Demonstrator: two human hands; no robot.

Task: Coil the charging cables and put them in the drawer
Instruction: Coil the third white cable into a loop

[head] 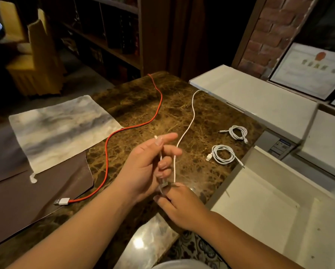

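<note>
Head view showed my two bare arms reaching over a brown marble-veined surface [182, 105], polished and mottled. I was at the start of coiling a third cable. My left hand [145, 166] was raised, thumb and curled fingers closed in a grip on one end of a thin white cable [189, 121], its small plug tip poking up by my thumb. My right hand [178, 206] sat just below, its grip a fingertip pinch on the same cable where it bent back. From there the cord rose and ran away across the surface in a loose wavy line toward a white cabinet top [250, 98].

Two white cables already lay coiled to the right: a near coil [223, 154] and a far coil [238, 133], both small round loops with plug ends sticking out. A red cable [155, 117] lay uncoiled to the left in long S-curves, smooth-sheathed, ending in a white-and-metal USB plug near me, partly across a dark brown mat [36, 195] beside a grey-white cloth [62, 129].

The open white drawer [269, 210] stood at lower right, with nothing visible inside.

I judged the next move needed my right hand to draw slack in and lay even loops round my left fingers, keeping the limp cord from twisting.
</note>
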